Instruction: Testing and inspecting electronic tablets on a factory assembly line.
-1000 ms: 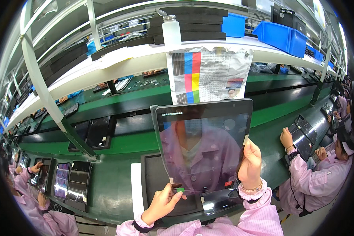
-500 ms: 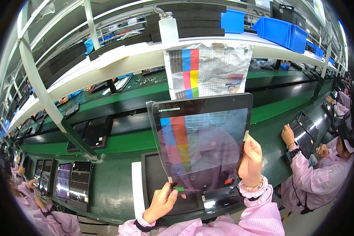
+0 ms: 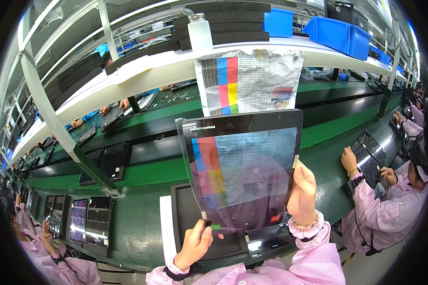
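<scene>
Both my hands hold up a black tablet (image 3: 252, 183) in front of a hanging sheet. My left hand (image 3: 193, 244) pinches its lower left corner, beside a small green label. At the right edge, my right hand (image 3: 302, 194) grips the tablet, its fingers partly hidden behind. The lit screen shows the printed paper chart (image 3: 266, 83) with its coloured blocks, as if through a camera. A clear film stands off the tablet's left edge. Below the tablet, a black foam tray (image 3: 179, 209) and another dark glossy device (image 3: 266, 243) lie on the green bench.
A white bottle (image 3: 199, 34) and blue bins (image 3: 337, 37) stand on the shelf above. A pale post (image 3: 47, 102) rises at the left. Tablets (image 3: 98, 221) lie on the bench to the left. Co-workers in pink sit on both sides; the right one (image 3: 380, 204) handles a dark device.
The view has shifted slightly, with the tablet still held up in both hands. The right co-worker's hand has moved over their device, and the left co-worker's hands have moved too.
</scene>
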